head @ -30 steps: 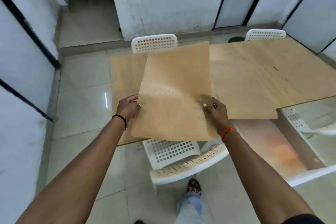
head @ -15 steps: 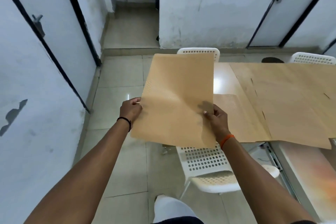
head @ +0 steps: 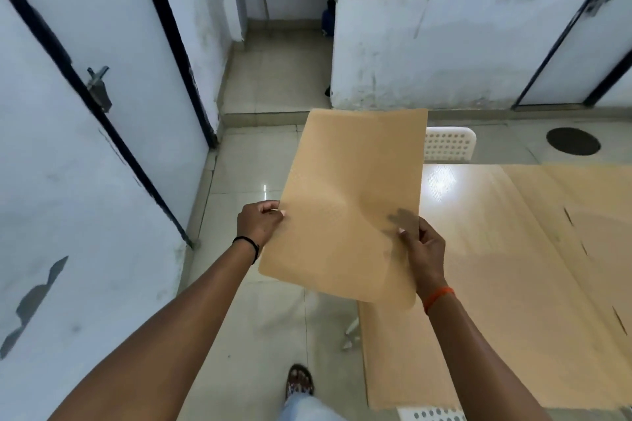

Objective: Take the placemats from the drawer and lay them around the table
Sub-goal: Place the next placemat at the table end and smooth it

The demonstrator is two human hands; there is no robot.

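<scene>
I hold a tan placemat (head: 349, 202) in the air with both hands, beyond the table's left end. My left hand (head: 258, 222) pinches its left edge. My right hand (head: 422, 251) grips its lower right edge, thumb on top. The sheet tilts away from me, its far edge raised. The table (head: 441, 181) lies to the right, with other tan placemats (head: 513, 267) spread flat over most of its top. The drawer is out of view.
A white perforated chair (head: 449, 143) stands at the table's far side, and another chair's edge (head: 431, 413) shows at the bottom. White doors with black frames (head: 102, 113) line the left. A round dark floor cover (head: 573, 141) sits far right. My sandalled foot (head: 300, 379) is on the tiled floor.
I have walked left along the table, so it now sits to my right. The placemat stays gripped in both hands and has moved off the table's left end.
</scene>
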